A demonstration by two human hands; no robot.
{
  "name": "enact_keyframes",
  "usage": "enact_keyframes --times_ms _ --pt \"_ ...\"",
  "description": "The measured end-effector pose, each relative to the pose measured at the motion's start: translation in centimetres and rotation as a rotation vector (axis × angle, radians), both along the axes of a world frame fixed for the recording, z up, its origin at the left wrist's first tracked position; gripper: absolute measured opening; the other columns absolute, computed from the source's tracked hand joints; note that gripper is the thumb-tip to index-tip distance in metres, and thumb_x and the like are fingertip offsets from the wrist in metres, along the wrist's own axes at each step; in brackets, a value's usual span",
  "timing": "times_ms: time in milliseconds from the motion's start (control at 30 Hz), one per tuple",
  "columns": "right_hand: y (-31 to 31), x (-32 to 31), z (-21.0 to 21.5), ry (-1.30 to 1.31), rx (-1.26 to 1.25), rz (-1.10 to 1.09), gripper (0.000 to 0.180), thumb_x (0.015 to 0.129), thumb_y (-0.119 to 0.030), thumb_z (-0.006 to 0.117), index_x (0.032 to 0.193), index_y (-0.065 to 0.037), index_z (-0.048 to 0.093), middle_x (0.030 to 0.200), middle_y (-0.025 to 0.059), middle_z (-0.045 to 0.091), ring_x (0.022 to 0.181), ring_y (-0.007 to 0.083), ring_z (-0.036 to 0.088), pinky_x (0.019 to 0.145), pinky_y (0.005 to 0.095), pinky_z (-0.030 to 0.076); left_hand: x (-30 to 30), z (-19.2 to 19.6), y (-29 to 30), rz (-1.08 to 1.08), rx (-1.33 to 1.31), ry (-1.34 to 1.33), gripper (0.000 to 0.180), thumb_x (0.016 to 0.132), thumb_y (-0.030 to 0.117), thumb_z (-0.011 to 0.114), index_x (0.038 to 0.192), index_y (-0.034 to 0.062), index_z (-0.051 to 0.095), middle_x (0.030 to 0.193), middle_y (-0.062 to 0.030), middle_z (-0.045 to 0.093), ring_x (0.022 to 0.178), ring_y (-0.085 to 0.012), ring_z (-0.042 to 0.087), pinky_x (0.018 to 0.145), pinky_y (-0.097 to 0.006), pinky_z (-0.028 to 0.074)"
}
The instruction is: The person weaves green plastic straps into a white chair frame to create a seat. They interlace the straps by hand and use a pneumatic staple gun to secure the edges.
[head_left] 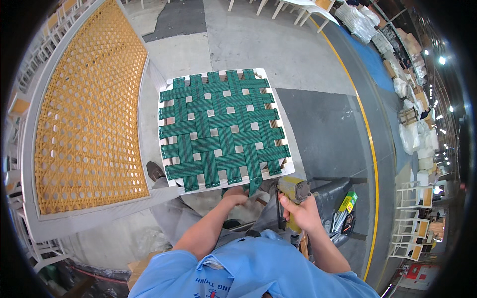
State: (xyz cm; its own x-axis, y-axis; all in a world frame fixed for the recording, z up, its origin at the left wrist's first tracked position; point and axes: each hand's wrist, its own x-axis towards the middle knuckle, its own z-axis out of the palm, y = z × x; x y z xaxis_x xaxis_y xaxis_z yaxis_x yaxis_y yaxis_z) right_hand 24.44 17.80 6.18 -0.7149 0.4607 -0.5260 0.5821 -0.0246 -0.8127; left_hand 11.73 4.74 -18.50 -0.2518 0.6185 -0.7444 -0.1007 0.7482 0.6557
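Note:
A white chair seat frame (164, 94) lies before me, crossed by a lattice of dark green webbing straps (222, 121). One strap end (255, 185) hangs over the near edge, right of the middle. My left hand (236, 196) is just below that edge, close to the strap end and partly under the frame. Its fingers are mostly hidden, so I cannot tell what they grip. In my right hand (304, 211) is a yellow staple gun (294, 190), fingers wrapped round its handle. The tool points up beside the frame's near right corner, apart from the webbing.
A cane-woven chair back (92, 114) rises on the left. Right of my right hand are a green-yellow box (349, 201) and several tools on a dark surface. A yellow line (370, 134) runs along the floor. White chairs (415, 221) and wrapped stacks stand farther right.

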Motion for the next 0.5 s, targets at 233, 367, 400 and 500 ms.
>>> enact_keyframes --times_ms 233,367,400,500 --pt "0.6 0.1 -0.5 0.052 -0.048 0.033 0.022 0.098 -0.020 0.075 0.107 -0.002 0.067 0.078 0.0007 0.065 0.060 0.0093 0.059 0.053 0.0273 0.050 3.6 7.5 -5.8 -0.155 0.591 0.499 0.043 0.101 0.025 0.063 0.133 -0.0033 0.062 0.128 -0.0168 0.072 0.125 -0.0384 0.065 0.108 -0.048 0.049" --pt "1.2 0.3 -1.2 0.007 -0.049 0.053 0.025 0.097 -0.023 0.077 0.106 -0.002 0.067 0.076 -0.0002 0.063 0.060 0.0093 0.059 0.053 0.0273 0.049 -1.1 14.9 -5.8 0.285 0.657 -0.222 0.033 0.106 0.024 0.058 0.123 -0.0019 0.067 0.117 -0.0092 0.076 0.106 -0.0247 0.071 0.094 -0.039 0.057" --pt "1.1 0.0 -1.2 0.014 -0.068 0.065 0.025 0.097 -0.023 0.077 0.106 -0.002 0.067 0.076 -0.0005 0.063 0.060 0.0094 0.059 0.053 0.0273 0.049 -2.8 15.8 -5.4 0.391 0.630 -0.301 0.032 0.107 0.024 0.056 0.120 -0.0013 0.069 0.114 -0.0076 0.076 0.102 -0.0198 0.070 0.088 -0.037 0.059" --pt "0.7 -1.5 -1.1 0.016 -0.097 0.092 0.026 0.097 -0.024 0.077 0.105 -0.002 0.067 0.075 -0.0010 0.063 0.059 0.0093 0.059 0.053 0.0272 0.049 -6.6 16.9 -3.1 0.581 0.564 -0.369 0.032 0.108 0.026 0.055 0.116 -0.0017 0.070 0.110 -0.0079 0.076 0.082 -0.0147 0.068 0.073 -0.032 0.059"
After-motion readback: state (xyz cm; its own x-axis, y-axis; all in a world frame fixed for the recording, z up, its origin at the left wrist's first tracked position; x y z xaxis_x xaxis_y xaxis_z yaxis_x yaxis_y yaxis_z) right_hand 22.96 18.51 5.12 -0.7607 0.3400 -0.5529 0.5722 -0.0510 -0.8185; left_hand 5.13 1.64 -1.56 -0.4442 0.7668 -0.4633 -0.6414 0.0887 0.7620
